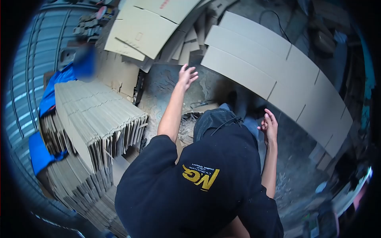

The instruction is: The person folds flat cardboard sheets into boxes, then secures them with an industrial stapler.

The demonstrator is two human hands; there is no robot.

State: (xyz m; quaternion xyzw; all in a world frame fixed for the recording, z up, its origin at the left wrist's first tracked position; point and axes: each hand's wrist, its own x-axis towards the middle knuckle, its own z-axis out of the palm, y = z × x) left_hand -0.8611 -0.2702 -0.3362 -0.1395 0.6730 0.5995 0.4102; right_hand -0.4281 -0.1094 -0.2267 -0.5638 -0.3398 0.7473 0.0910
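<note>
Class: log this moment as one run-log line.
left hand: open, raised over grey floor | right hand: open, empty | stacked brown cardboard sheets: at left

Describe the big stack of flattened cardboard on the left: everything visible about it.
The stack of flattened cardboard is brown corrugated board, many folded sheets packed together and leaning, their slotted flap edges fanning out toward the floor. More sheets lie piled beneath and in front of it. Blue sheeting shows behind and under it, by a corrugated metal wall. Neither hand touches it; the left hand is open above the floor nearby.
</note>
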